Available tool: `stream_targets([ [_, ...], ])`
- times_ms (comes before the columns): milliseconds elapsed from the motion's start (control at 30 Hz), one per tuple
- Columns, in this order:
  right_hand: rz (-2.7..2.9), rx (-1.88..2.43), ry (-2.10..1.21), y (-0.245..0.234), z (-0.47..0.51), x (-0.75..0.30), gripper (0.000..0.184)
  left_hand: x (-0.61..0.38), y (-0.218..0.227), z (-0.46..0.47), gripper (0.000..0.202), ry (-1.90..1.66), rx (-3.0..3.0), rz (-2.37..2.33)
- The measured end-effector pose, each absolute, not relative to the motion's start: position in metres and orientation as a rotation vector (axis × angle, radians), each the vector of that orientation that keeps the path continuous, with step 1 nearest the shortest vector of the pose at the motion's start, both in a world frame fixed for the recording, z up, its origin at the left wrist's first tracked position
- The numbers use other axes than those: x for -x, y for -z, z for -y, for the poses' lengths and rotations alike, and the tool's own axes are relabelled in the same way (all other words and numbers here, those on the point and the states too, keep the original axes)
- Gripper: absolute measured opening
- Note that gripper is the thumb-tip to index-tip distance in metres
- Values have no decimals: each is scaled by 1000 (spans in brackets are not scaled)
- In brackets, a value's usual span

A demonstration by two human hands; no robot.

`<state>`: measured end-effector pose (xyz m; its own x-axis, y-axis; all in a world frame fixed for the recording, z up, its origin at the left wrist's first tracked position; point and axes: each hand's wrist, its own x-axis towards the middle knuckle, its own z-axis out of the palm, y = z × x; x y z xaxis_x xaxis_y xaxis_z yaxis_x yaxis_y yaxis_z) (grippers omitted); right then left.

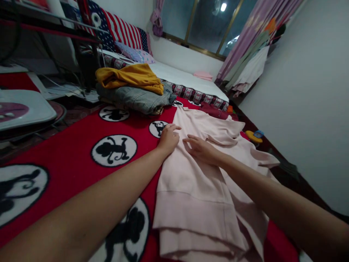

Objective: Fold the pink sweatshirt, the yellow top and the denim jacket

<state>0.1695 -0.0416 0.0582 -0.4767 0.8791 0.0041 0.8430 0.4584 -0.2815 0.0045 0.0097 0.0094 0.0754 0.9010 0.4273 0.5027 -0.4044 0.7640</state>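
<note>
A pale pink sweatshirt lies spread on a red blanket with monkey figures in white circles. Its ribbed hem points towards me, and one side is partly folded over, with a sleeve on the right. At the garment's left edge rests my left hand, its fingers loosely bent and apart on the fabric. My right hand lies a little to the right on the same cloth, fingers stretched out and slightly spread. Neither hand visibly grips the fabric.
Beyond the sweatshirt stands a pile of folded jeans topped by a mustard garment. A dark red cloth lies behind it. A white stool is at the left, a bed at the back, a wall at the right.
</note>
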Motion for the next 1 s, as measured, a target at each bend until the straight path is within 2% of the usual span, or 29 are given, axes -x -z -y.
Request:
stream_targets([
  [167,2497,1526,-268,-76,127,-147,21,6,-13,-15,34,-1165,-2120,-1385],
  [300,2562,1649,-241,-80,171,-122,30,19,-12,-21,32,-1099,-2210,-1411],
  [367,2575,1704,-174,-73,180,-113,28,23,-12,-21,36,-1094,-2228,-1419],
  [433,2555,1719,-134,-63,181,-108,18,23,-13,-19,38,-1054,-2277,-1426],
  [633,2399,1714,-369,-53,162,-108,6,20,-16,-12,17,-863,-2375,-1450],
  [767,2146,1538,-605,-64,157,-108,4,25,-20,-17,11,-915,-2385,-1460],
  [900,2022,1308,-702,-70,162,-106,4,38,-30,-23,15,-1119,-2262,-1570],
  [1000,2177,1340,-561,-69,172,-112,9,42,-38,-22,21,-1201,-2220,-1526],
])
